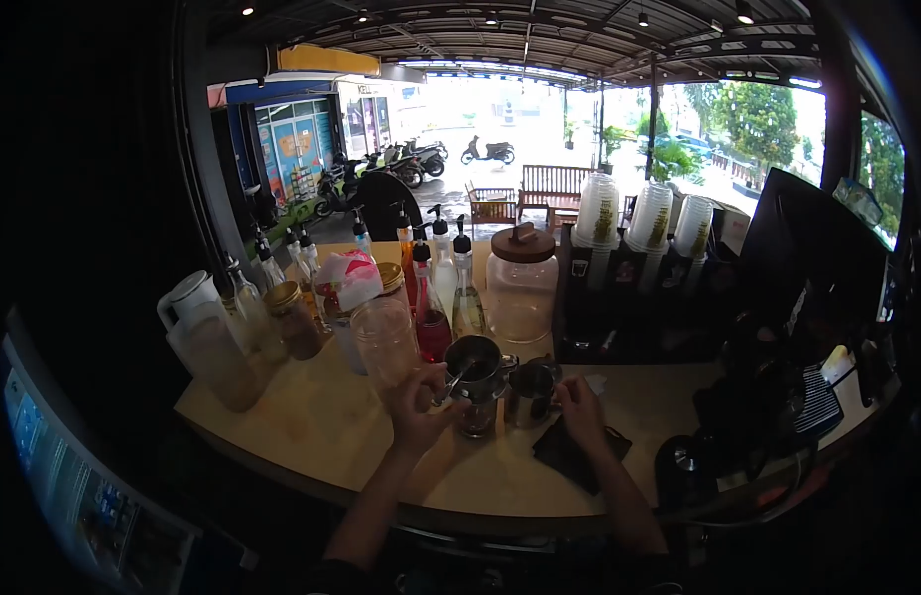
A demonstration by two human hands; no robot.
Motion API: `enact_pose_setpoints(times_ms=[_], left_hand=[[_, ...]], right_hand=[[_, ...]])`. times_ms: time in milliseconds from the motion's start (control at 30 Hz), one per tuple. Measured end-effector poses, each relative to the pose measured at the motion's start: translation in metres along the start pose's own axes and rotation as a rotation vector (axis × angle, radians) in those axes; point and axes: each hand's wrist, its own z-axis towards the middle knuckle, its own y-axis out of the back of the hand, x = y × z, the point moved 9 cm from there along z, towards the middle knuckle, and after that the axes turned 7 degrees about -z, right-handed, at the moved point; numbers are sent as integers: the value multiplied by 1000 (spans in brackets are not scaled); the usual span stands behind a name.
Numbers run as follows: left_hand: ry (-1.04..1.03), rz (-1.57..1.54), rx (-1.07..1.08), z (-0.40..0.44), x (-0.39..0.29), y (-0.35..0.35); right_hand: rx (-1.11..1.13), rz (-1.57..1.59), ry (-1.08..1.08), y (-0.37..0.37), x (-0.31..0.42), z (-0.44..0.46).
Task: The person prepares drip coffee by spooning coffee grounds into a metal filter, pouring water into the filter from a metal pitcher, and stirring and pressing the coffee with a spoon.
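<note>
A dark-rimmed metal cup (475,354) sits atop a smaller glass vessel (476,416) on the counter. My left hand (418,415) is at the cup's left side, its fingers curled round a thin metal utensil (454,380) that leans into the cup. Just to the right stands a metal pitcher (530,397). The fingers of my right hand (581,409) are closed at the pitcher's right side, by its handle; the exact grip is dim. Beneath my right wrist lies a dark folded cloth (569,451).
Behind my left hand stand a clear plastic tub (384,342), pump-top syrup bottles (432,317) and a white-lidded jug (212,342). A large lidded glass jar (522,293) is at the back. Stacked plastic cups (598,213) top a dark rack; dark machinery (768,397) occupies the right.
</note>
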Motion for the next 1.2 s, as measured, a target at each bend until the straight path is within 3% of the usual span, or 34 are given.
enact_pose_setpoints(times_ms=[300,600,667,767,867,1100,1200], left_hand=[[78,34,57,12,3,-1],[-130,119,9,36,-37,16],[61,99,134,38,-26,13],[184,-8,190,38,-19,8],[121,-72,146,43,-32,10],[-28,62,299,69,-61,-8],[92,36,275,75,-66,-10]], right_hand=[[14,-78,25,3,14,-11],[25,87,-17,0,-6,-18],[36,89,-36,-4,-8,-18],[20,118,-24,0,-9,-18],[54,126,-5,-3,-8,-23],[50,151,-38,-5,-13,-16],[32,171,-26,-1,-14,-20]])
